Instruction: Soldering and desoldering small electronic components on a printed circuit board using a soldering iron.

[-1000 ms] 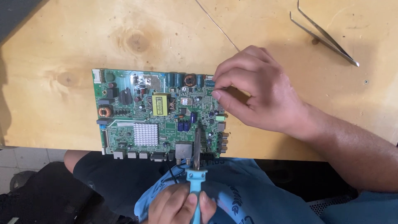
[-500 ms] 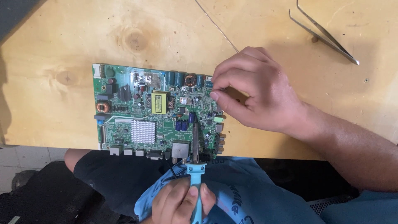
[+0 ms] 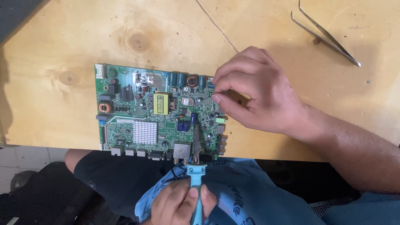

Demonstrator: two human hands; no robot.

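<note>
left hand (image 3: 181,204) – closed round the blue handle of a soldering iron (image 3: 196,166), tip resting mid circuit board (image 3: 160,114), unchanged. right hand (image 3: 258,93) – fingertips pinched on thin solder wire (image 3: 216,27) at the board's right edge, unmoved. tweezers (image 3: 325,35) well beyond on the wooden table (image 3: 62,41).

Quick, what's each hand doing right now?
Left hand: closed on the blue soldering iron.
Right hand: fingers pinched on thin solder wire.

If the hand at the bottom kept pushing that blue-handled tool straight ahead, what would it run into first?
The left hand aims the soldering iron up the picture, its tip over the green circuit board. Going straight on, it would likely meet the blue capacitors near the tip first, though height above the board is unclear.
</note>
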